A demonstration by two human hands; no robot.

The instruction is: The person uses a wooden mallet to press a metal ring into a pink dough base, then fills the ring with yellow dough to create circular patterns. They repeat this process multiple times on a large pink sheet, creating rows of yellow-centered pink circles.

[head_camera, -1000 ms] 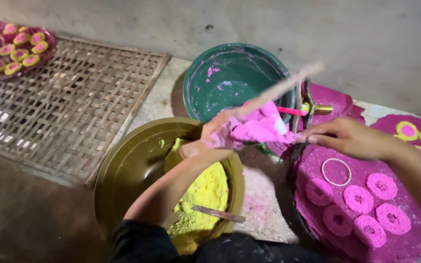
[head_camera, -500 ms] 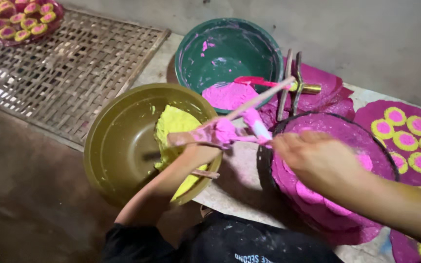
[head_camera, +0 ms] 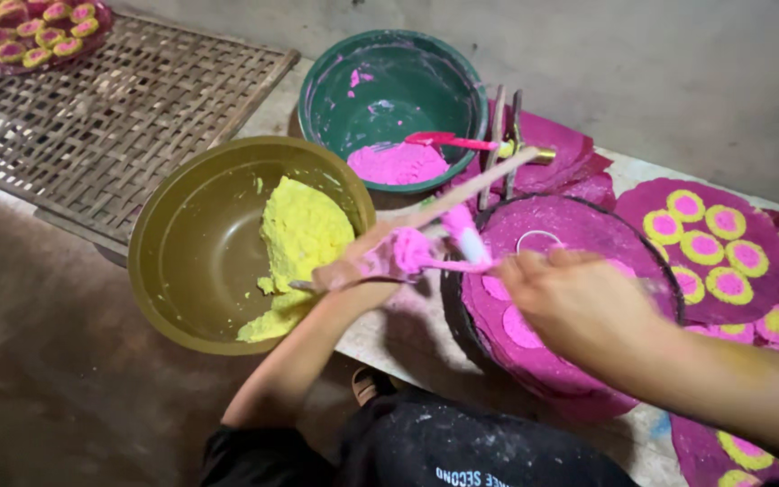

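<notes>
Two hands are working: left hand [head_camera: 362, 261] fingers are gripping a wooden stick [head_camera: 462, 194] smeared with pink paste [head_camera: 412, 248] beside the yellow-dough bowl [head_camera: 200, 243]; right hand [head_camera: 579, 307] is hovering over the pink-coated tray [head_camera: 579, 225], fingers' grip unclear.
</notes>
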